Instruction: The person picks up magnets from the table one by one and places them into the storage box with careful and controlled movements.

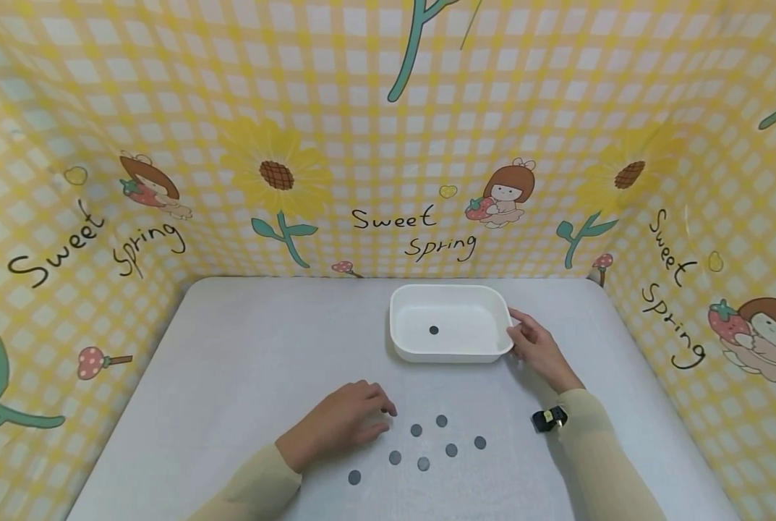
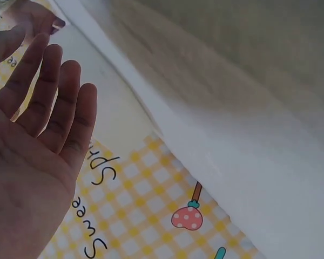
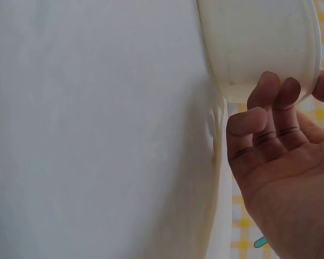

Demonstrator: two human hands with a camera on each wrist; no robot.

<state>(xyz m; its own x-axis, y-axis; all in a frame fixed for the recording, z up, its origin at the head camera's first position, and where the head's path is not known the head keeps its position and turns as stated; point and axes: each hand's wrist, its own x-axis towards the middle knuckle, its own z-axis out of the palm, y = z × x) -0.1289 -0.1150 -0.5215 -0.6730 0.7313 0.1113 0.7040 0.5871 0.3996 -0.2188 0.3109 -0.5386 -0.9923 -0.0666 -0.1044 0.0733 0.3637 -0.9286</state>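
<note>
A white rectangular tub [image 1: 449, 354] with rounded corners stands toward the back of the table, and one small dark disc [image 1: 434, 330] lies inside it. My right hand [image 1: 540, 350] grips the tub's right end. In the right wrist view, its fingers [image 3: 267, 89] bend against the outer wall of the tub [image 3: 259, 43], with the thumb at the rim. My left hand [image 1: 345, 418] is left of several flat, round grey discs [image 1: 451, 450] lying loose on the table. Its fingers [image 2: 54, 108] are loosely bent, and the palm in the left wrist view holds nothing.
A white cloth covers the table [image 1: 251, 347]. Yellow checked fabric [image 1: 374, 145] with printed flowers and lettering surrounds its back and both sides. A small black device [image 1: 549, 418] sits at my right wrist. One grey disc [image 1: 354, 477] lies closest to my left sleeve.
</note>
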